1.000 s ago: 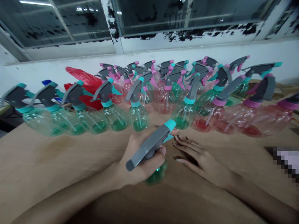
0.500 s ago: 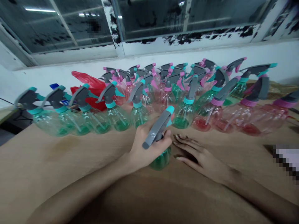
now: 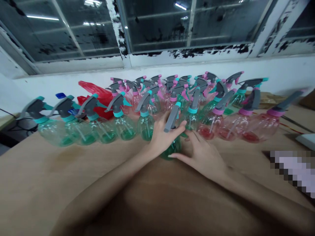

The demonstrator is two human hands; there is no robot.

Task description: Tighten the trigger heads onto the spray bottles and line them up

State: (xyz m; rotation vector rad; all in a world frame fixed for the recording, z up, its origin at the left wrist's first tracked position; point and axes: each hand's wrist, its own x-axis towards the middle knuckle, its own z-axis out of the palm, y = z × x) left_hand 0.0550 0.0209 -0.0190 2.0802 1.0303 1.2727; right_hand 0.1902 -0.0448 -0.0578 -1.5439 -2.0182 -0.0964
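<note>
Basically, the left hand's [image 3: 159,136] fingers gripped the upper part of a translucent green plastic spray bottle [image 3: 174,147], roughly upright between both hands over the wooden bench [image 3: 98,159]. Right hand [image 3: 205,155]: curved beside it, thumb across its lower body; grip couldn't be told. Beyond: translucent green [image 3: 125,129] and pink plastic spray bottles [image 3: 209,126].

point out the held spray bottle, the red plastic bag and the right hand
Held spray bottle [image 3: 172,118], head view: on its grey spray head.
Red plastic bag [image 3: 96,91], head view: on its upper part.
Right hand [image 3: 206,155], head view: on its back.
</note>
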